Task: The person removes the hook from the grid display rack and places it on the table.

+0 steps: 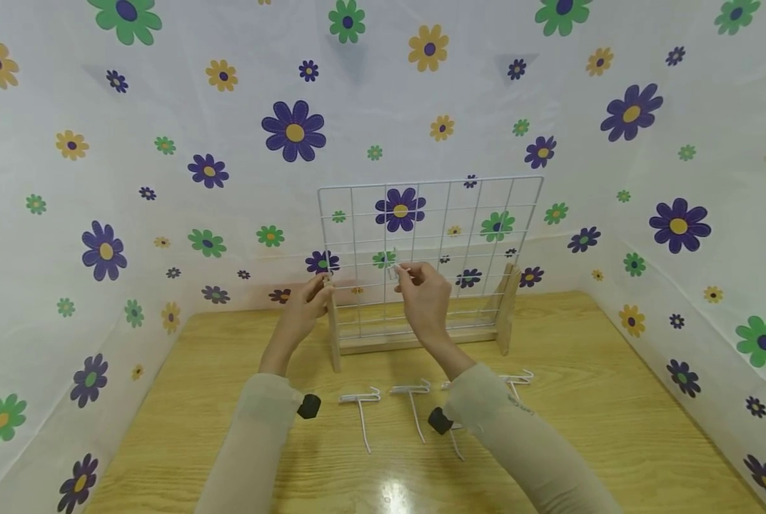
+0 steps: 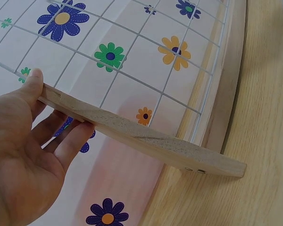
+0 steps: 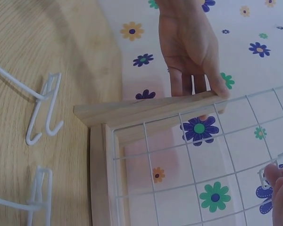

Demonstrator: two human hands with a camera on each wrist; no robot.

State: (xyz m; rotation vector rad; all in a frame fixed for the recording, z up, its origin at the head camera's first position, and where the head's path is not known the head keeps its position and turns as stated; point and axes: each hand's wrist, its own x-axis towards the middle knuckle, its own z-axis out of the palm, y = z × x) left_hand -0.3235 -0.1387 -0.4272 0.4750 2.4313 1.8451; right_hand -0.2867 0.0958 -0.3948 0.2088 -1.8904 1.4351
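A white wire grid panel (image 1: 430,183) stands upright in a wooden stand (image 1: 383,345). My left hand (image 1: 302,307) grips the top of the stand's left wooden support (image 2: 132,129), thumb on one face and fingers on the other. My right hand (image 1: 429,296) pinches a small white wire hook (image 1: 392,271) against the front of the grid, left of its middle. In the right wrist view that hook (image 3: 262,179) shows as a bent end at the grid wires, and the fingers hide the rest of it.
Several white wire hooks lie on the wooden table in front of the stand, among them a left one (image 1: 360,398) and a middle one (image 1: 415,390). My right forearm partly covers the hooks at the right (image 1: 516,380). A flower-patterned cloth (image 1: 241,200) hangs behind and at both sides.
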